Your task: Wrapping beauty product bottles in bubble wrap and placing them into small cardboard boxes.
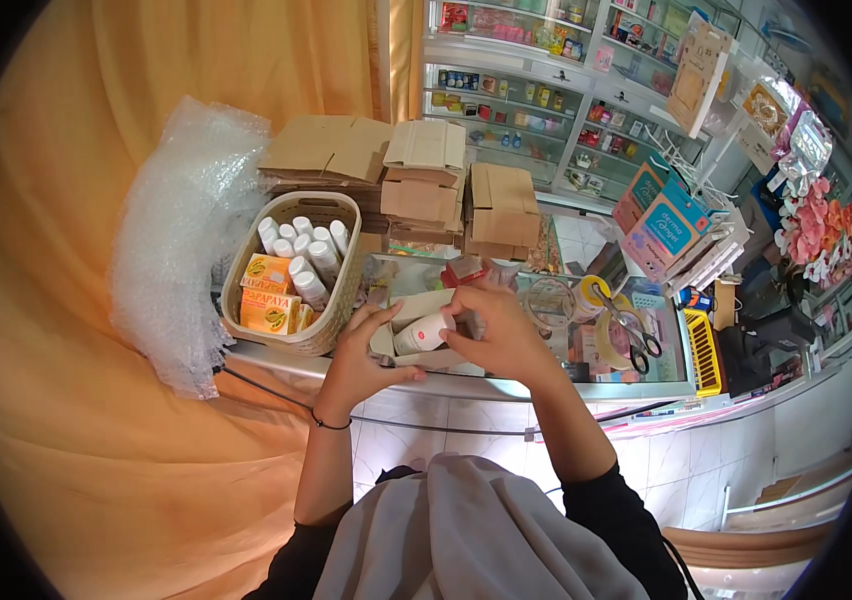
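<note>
A small open cardboard box stands on the glass counter before me. A white plastic bottle with a small pink mark lies inside it, tilted. My right hand has its thumb and fingers around the bottle's right end, over the box. On the box's left side rests my left hand, thumb along the near edge and fingers at the left flap. Just left of that hand is a beige plastic basket, with several white bottles and orange soap boxes in it.
Stacks of folded cardboard boxes stand behind. Bubble wrap is piled left of the basket. Tape rolls and scissors lie to the right, beside a rack of hanging packets. A cable runs along the counter's near side.
</note>
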Motion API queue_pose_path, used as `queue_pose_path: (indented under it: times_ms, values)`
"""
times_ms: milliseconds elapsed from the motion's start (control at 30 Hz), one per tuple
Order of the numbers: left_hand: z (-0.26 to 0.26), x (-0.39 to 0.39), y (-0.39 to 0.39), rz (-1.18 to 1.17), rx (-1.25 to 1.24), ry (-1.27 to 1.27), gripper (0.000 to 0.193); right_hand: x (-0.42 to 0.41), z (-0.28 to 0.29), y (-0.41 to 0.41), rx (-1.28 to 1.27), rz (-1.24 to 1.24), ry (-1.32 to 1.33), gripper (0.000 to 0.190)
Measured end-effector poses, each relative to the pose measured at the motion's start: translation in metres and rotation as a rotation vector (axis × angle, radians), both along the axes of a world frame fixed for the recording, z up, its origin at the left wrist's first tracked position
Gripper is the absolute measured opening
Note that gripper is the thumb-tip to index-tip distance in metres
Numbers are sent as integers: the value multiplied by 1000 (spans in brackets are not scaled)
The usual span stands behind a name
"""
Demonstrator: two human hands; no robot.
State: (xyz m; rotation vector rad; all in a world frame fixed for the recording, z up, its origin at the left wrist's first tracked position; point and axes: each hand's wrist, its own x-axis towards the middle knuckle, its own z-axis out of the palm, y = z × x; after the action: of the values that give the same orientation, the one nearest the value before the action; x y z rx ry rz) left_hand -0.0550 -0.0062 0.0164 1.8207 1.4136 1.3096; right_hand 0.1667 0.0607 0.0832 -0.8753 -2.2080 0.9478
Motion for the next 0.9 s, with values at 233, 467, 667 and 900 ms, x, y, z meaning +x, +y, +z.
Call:
queue_pose_path:
  times_ms: [233, 467, 667, 900]
  values:
    - [-1, 0, 1, 1, 20, 24, 94, 12, 6, 2, 409, -40, -361, 21]
    - [1, 1, 1, 10, 33, 29, 94, 16, -5, -3, 551, -31, -476, 22]
    - [2, -1, 0, 8, 30, 36, 95, 22, -11, -8, 569, -47, -205, 26]
    - [-5, 6, -2, 8, 177, 127, 125, 39, -68, -4, -310, -235, 490, 31]
